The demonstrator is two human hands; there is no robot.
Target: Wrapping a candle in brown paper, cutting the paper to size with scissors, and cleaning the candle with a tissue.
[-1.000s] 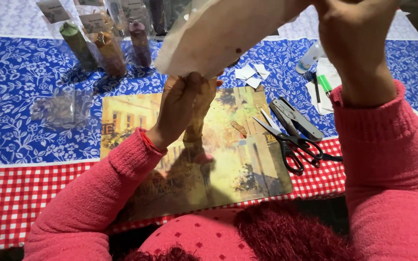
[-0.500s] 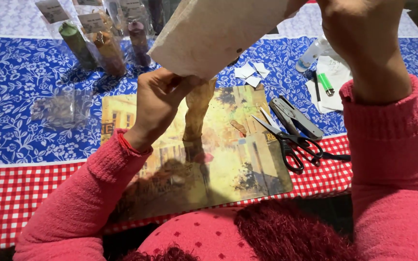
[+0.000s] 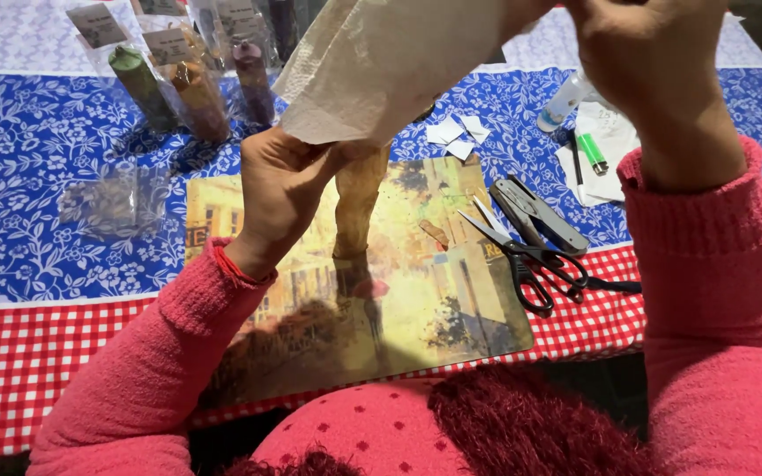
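1. Two pink knitted sleeves frame the near edge of the view; between them lies a placemat [image 3: 416, 308] printed with a painted street scene, resting on a red-and-white checked cloth [image 3: 37, 353].
2. Left hand [image 3: 280, 189]: fingers curled shut around the top of a tan, candle-like stick [image 3: 359, 207], which stands roughly upright with its foot on the placemat.
3. Right hand [image 3: 650, 62]: raised close to the lens, holding the upper part of a white paper sheet [image 3: 390, 62]; how its fingers are set cannot be told. The sheet's lower edge hangs just over the stick's top.
4. Black-handled scissors [image 3: 522, 256] lie on the placemat's right edge, a stapler [image 3: 540, 216] just beside them.
5. Farther off, on a blue floral cloth [image 3: 37, 159]: small paper squares [image 3: 456, 134], a green lighter [image 3: 591, 152], and wrapped coloured candles [image 3: 191, 88].
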